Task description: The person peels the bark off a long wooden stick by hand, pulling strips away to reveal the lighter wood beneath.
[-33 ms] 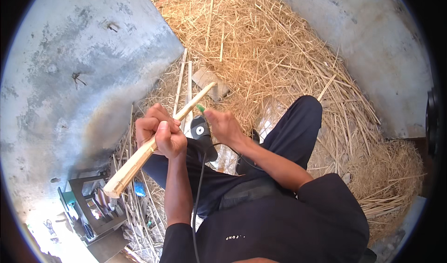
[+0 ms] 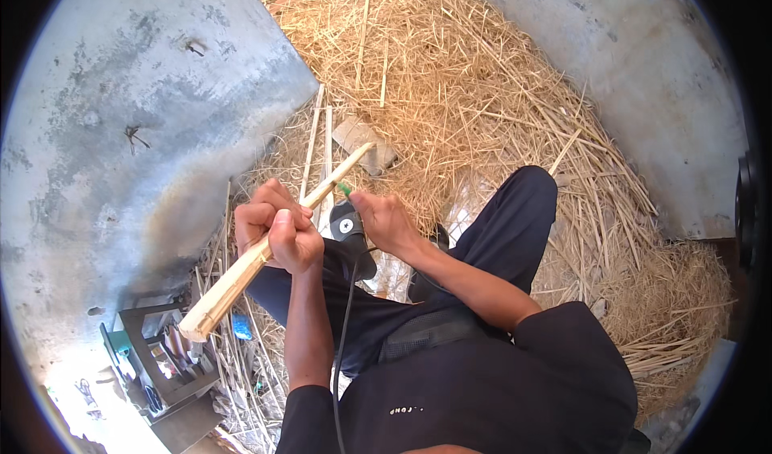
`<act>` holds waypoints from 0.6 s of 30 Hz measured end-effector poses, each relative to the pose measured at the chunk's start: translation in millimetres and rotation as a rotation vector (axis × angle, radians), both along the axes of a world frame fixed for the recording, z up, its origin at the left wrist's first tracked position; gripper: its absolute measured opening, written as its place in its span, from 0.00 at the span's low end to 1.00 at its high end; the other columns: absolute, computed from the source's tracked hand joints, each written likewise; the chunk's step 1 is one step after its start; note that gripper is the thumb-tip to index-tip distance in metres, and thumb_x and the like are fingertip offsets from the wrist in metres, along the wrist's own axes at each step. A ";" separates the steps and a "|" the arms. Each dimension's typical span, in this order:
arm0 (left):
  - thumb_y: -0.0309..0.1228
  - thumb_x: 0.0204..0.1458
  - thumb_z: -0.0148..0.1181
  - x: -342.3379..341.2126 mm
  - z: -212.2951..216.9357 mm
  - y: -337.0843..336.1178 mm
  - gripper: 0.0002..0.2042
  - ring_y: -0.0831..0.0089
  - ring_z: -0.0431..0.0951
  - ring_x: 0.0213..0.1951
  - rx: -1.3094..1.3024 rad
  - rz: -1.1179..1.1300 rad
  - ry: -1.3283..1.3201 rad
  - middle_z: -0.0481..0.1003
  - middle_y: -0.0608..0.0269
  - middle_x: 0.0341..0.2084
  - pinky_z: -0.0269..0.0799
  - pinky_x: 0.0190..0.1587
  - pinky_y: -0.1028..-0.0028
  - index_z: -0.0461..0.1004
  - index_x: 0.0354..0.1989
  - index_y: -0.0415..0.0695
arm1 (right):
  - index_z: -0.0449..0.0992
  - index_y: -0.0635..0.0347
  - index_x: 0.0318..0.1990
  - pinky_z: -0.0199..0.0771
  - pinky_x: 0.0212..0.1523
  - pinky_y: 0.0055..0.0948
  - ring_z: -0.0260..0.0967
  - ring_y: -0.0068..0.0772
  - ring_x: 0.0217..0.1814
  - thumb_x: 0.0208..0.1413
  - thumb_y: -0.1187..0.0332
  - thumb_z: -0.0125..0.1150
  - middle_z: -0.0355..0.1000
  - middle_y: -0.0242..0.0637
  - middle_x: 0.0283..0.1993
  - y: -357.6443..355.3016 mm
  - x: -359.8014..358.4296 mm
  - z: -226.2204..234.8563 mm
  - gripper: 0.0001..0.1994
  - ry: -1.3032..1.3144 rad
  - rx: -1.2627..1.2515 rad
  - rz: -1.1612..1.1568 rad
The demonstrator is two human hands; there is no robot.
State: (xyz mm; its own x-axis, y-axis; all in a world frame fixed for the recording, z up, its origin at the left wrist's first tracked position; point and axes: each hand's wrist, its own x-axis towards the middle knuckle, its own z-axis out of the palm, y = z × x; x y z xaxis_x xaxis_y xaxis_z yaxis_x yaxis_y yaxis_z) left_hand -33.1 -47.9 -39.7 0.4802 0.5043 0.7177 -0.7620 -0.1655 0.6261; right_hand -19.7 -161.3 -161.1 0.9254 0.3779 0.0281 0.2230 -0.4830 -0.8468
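Note:
My left hand is closed around a long pale wooden stick that slants from lower left up to the right, its thin end over the straw. My right hand grips a small black power tool, and a green tip on it touches the stick just right of my left hand. A black cable runs from the tool down toward my body. Both hands sit over my lap, above my dark trousers.
A big heap of dry straw fills the ground ahead and to the right. Two thin split sticks and a flat grey stone lie in it. Grey concrete rises at left. A dark rack with tools stands at lower left.

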 end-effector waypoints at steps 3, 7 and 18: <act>0.26 0.37 0.44 -0.5 0.1 0.7 0.05 0.82 0.48 0.10 -0.064 -0.006 -0.004 0.53 0.64 0.05 0.45 0.12 0.83 0.54 0.17 0.43 | 0.68 0.67 0.21 0.60 0.18 0.45 0.59 0.47 0.12 0.63 0.49 0.34 0.60 0.53 0.12 -9.1 23.8 -103.8 0.30 0.217 -0.135 -0.172; 0.25 0.38 0.43 -3.2 -2.8 5.9 0.05 0.82 0.48 0.10 -0.023 0.028 -0.026 0.54 0.64 0.05 0.45 0.12 0.83 0.54 0.17 0.43 | 0.70 0.68 0.26 0.58 0.19 0.44 0.59 0.46 0.13 0.63 0.50 0.34 0.57 0.54 0.12 -22.6 26.9 -107.9 0.28 0.039 -0.120 -0.161; 0.23 0.38 0.44 -1.5 -3.4 11.0 0.04 0.81 0.51 0.09 -0.022 0.030 -0.042 0.55 0.64 0.05 0.49 0.12 0.82 0.55 0.18 0.42 | 0.72 0.68 0.28 0.61 0.23 0.45 0.65 0.50 0.18 0.63 0.53 0.33 0.64 0.56 0.16 -0.1 14.4 -51.8 0.27 0.210 -0.136 -0.044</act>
